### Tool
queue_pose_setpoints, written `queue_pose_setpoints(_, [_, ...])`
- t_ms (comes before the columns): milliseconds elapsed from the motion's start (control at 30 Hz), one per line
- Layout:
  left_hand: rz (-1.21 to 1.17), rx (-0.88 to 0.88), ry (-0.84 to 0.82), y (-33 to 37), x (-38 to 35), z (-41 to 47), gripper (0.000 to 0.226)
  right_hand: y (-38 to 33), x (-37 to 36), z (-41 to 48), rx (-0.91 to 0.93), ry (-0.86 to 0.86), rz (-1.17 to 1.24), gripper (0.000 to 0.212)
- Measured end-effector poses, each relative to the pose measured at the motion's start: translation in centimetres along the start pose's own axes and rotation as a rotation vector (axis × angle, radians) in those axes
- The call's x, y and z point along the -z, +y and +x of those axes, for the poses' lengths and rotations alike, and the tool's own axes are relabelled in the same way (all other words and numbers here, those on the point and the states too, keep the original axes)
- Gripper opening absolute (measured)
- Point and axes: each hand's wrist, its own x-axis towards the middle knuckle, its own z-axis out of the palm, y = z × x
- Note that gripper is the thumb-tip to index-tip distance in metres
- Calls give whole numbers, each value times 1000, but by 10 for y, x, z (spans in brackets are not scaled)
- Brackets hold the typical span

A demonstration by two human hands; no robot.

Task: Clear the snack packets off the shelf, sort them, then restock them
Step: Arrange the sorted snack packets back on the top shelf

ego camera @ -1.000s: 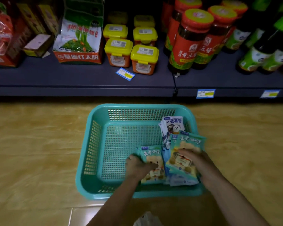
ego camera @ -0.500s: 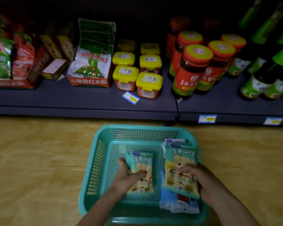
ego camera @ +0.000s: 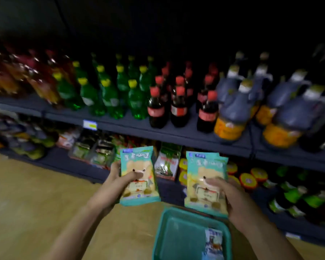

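My left hand [ego camera: 113, 186] grips a teal snack packet [ego camera: 139, 166] with a bear picture, thumb across its front. My right hand [ego camera: 231, 197] holds a small stack of the same teal packets [ego camera: 204, 166], thumb on the top one. Both are raised in front of the shelves, above the teal plastic basket [ego camera: 169, 218] on the floor. A few blue-and-white packets [ego camera: 213, 241] still lie in the basket's right side.
Green, cola and dark sauce bottles [ego camera: 158, 107] crowd the upper shelf [ego camera: 131, 126]. The shelf below holds boxed packets [ego camera: 167, 164] and yellow-lidded tubs [ego camera: 248, 180]. Tan floor [ego camera: 36, 194] spreads to the left.
Both hands have lifted their teal packets out of the basket and up toward the shelves. The view has tilted upward, bringing a higher bottle shelf into sight.
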Motion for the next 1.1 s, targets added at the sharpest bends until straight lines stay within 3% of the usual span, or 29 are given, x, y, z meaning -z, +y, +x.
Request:
queue_pose_setpoints(100, [-9, -41, 52, 103, 11, -47, 56, -87, -56, -57, 57, -74, -19, 20])
queue_pose_setpoints(333, [-18, -76, 114, 263, 56, -119, 60, -205, -156, -146, 181, -180, -109, 19])
queue_pose_setpoints(433, [-36, -99, 127, 299, 85, -123, 46, -229, -191, -157, 202, -178, -122, 16])
queue_pose_setpoints(567, [-36, -132, 81, 331, 130, -113, 66, -240, -240, -152, 249, -168, -130, 17])
queue_pose_setpoints(667, [0, -171, 36, 358, 165, -98, 67, -248, -283, -143, 291, -153, -119, 18])
queue_pose_setpoints(733, [30, -190, 25, 382, 188, -86, 55, -255, -314, -137, 311, -134, -136, 21])
queue_pose_setpoints(800, [60, -221, 5, 409, 207, -74, 23, -264, -341, -131, 329, -125, -100, 18])
queue_pose_setpoints(833, [66, -228, -3, 424, 214, -70, 17, -270, -353, -129, 336, -127, -82, 15])
queue_pose_setpoints(967, [92, -261, -31, 477, 232, -39, 32, -309, -392, -118, 393, -124, -98, 16])
queue_pose_setpoints(1100, [113, -242, -96, 527, 225, 8, 25, -363, -415, -95, 438, -85, -143, 12])
